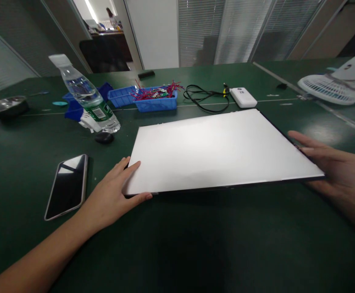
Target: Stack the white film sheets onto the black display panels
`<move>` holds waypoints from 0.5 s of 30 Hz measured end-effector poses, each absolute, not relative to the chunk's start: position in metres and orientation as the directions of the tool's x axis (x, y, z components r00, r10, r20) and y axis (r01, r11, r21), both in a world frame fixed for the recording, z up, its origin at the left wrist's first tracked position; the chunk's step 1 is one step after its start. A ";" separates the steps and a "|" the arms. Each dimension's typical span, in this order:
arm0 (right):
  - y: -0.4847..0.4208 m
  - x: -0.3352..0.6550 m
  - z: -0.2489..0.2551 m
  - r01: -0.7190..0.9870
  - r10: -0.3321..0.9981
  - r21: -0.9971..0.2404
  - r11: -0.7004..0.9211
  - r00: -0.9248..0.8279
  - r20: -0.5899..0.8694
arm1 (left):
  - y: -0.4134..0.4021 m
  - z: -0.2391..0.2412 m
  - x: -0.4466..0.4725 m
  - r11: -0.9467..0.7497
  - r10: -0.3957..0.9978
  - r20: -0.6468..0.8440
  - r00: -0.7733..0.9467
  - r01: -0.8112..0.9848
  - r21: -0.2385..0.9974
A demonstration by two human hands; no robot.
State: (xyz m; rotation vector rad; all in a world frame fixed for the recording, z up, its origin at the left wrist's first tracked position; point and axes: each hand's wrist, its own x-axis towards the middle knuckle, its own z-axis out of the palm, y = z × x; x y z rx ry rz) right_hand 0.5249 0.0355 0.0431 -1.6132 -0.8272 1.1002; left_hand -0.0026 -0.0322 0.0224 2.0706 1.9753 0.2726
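A large flat white panel (pixel 216 150) with a thin dark edge lies on the green table (pixel 177 244), its near edge slightly raised. My left hand (pixel 113 195) grips its near left corner, fingers along the left edge and thumb under the front edge. My right hand (pixel 336 167) holds the right edge near the front corner, fingers stretched along the side.
A black phone (pixel 68 185) lies left of my left hand. Behind it stand a tilted water bottle (pixel 87 97), a small dark cap (pixel 104 137), blue trays (pixel 153 99) with red wires, a black cable (pixel 206 97), a white power bank (pixel 243 97) and a white fan (pixel 336 83).
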 end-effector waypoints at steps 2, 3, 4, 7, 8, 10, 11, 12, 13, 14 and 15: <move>0.036 0.524 0.046 -0.014 0.879 -0.946 -0.325 0.364 -0.307 | -0.032 0.019 -0.006 -0.049 0.997 -0.039 0.064 0.947 0.318; 0.037 0.523 0.047 -0.050 0.872 -0.940 -0.337 0.361 -0.332 | -0.032 0.017 -0.008 -0.054 0.997 -0.034 0.068 0.947 0.318; 0.037 0.521 0.049 -0.088 0.863 -0.932 -0.350 0.356 -0.358 | -0.032 0.016 -0.010 -0.060 0.997 -0.026 0.072 0.946 0.318; 0.036 0.514 0.053 -0.129 0.852 -0.918 -0.375 0.341 -0.397 | -0.033 0.012 -0.014 -0.075 0.997 -0.003 0.080 0.944 0.322; 0.036 0.512 0.054 -0.121 0.851 -0.918 -0.378 0.345 -0.396 | -0.033 0.012 -0.014 -0.077 0.997 -0.003 0.083 0.943 0.324; 0.036 0.509 0.055 -0.101 0.846 -0.919 -0.381 0.361 -0.391 | -0.033 0.013 -0.013 -0.075 0.996 -0.012 0.084 0.942 0.328; 0.036 0.509 0.055 -0.094 0.845 -0.919 -0.384 0.366 -0.391 | -0.033 0.015 -0.012 -0.074 0.996 -0.018 0.084 0.941 0.331; 0.037 0.510 0.053 -0.086 0.846 -0.919 -0.385 0.366 -0.388 | -0.033 0.016 -0.010 -0.075 0.996 -0.021 0.087 0.940 0.333; 0.038 0.513 0.052 -0.072 0.854 -0.922 -0.381 0.355 -0.380 | -0.033 0.018 -0.009 -0.077 0.996 -0.023 0.090 0.940 0.333; 0.040 0.518 0.049 -0.042 0.876 -0.929 -0.368 0.319 -0.362 | -0.033 0.019 -0.007 -0.081 0.995 -0.022 0.094 0.940 0.332; 0.042 0.523 0.046 -0.003 0.904 -0.938 -0.348 0.265 -0.336 | -0.034 0.020 -0.005 -0.085 0.995 -0.020 0.096 0.940 0.329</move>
